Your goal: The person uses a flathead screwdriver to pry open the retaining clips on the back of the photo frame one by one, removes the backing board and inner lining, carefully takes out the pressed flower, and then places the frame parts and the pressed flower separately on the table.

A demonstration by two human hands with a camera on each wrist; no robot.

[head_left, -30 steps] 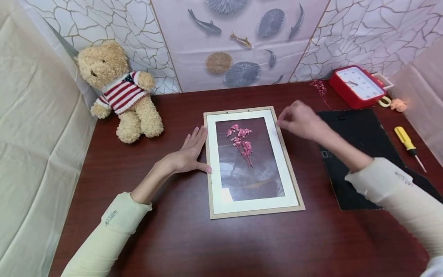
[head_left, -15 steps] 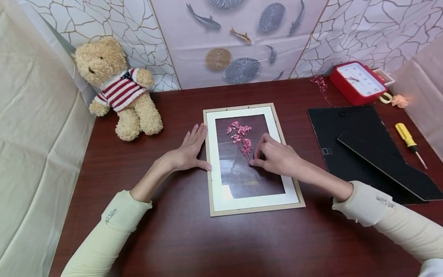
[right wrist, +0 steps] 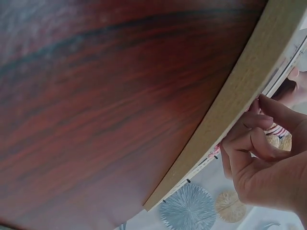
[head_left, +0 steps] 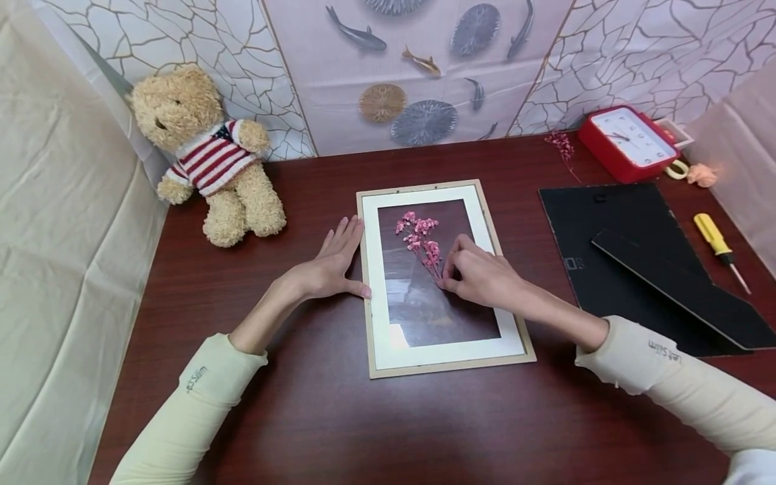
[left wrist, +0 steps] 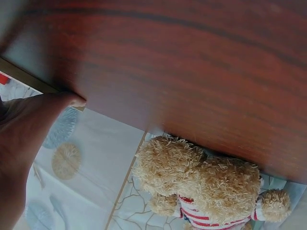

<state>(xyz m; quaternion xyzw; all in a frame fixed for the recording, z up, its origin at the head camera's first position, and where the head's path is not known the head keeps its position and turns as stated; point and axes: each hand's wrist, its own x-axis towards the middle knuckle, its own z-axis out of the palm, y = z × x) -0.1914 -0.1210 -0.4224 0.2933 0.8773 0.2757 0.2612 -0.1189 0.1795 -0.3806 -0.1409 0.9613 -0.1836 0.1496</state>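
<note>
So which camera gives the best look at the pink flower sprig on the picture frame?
The head view: it shows the sprig from above, blossoms and stems. The right wrist view catches only a little pink beyond the frame; the left wrist view shows none of it.

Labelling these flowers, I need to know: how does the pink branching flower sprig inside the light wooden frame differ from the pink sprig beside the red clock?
The framed sprig is pinched by the right hand; the clock-side sprig is untouched. The framed sprig is over a clear pane; the clock-side sprig lies on the dark red table. Both are pink and branching.
</note>
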